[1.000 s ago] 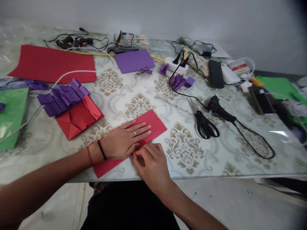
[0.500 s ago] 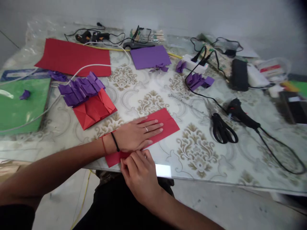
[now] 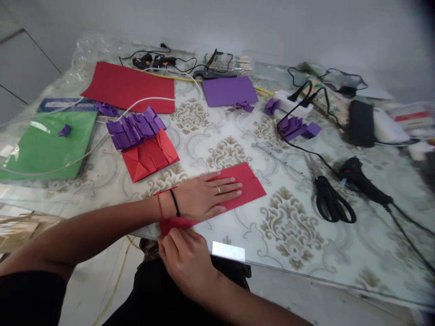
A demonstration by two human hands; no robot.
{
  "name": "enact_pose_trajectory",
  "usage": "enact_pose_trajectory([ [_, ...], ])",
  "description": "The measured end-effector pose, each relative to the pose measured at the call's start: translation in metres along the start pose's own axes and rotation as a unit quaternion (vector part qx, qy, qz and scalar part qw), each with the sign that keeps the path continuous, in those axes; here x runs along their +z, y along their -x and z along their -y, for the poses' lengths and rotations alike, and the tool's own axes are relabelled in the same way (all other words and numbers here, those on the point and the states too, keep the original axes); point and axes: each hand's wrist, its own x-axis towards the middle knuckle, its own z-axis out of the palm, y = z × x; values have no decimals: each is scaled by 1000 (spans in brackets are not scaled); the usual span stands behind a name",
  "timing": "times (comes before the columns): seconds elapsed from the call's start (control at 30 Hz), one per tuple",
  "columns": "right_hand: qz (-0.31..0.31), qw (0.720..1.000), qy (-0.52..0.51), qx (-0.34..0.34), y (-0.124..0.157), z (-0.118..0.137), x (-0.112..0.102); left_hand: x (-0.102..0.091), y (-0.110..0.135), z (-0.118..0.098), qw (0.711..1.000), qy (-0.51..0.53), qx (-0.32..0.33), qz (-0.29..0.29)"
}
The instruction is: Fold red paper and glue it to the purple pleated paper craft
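A folded strip of red paper (image 3: 249, 183) lies near the front edge of the patterned table (image 3: 288, 226). My left hand (image 3: 204, 197) lies flat on it, fingers stretched out toward the right, a ring on one finger and a black band at the wrist. My right hand (image 3: 181, 258) is at the strip's near left end, fingers curled and pressing down on the paper's edge.
Folded red paper (image 3: 149, 156) and pleated purple paper (image 3: 134, 127) lie to the left, with green sheets (image 3: 47, 145) beyond. Flat red sheet (image 3: 129, 86) and purple sheet (image 3: 229, 90) at the back. Black scissors (image 3: 331, 203) and a glue gun (image 3: 362, 181) with cord on the right.
My right hand has slid leftward along the near edge of the red strip to its left end. My left hand stays flat on the paper. The camera has turned left.
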Motion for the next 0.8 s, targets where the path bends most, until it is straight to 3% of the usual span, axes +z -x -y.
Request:
enact_pose_trajectory([
  [0.1, 23, 996, -48, -70, 0, -5, -18, 0, 1, 0, 1000, -8, 2, -10],
  [0.17, 33, 994, -80, -72, 2, -20, -39, 0, 1, 0, 999, -15, 4, -28],
  [0.33, -19, 991, -3, 131, 14, -100, -91, -8, -3, -5, 997, -57, 24, -53],
  [0.47, 70, 986, 72, 135, 24, -150, -102, -17, 5, -22, 995, -96, -15, -36],
  [0.57, 94, 983, 92, 127, 34, -154, -101, -19, 23, -44, 991, -109, -76, -28],
  [0.7, 76, 977, 146, 135, 50, -134, -107, -13, 43, -70, 981, -101, -162, -46],
  [0.8, 71, 977, 154, 126, 53, -124, -114, -7, 44, -79, 980, -87, -173, -49],
])
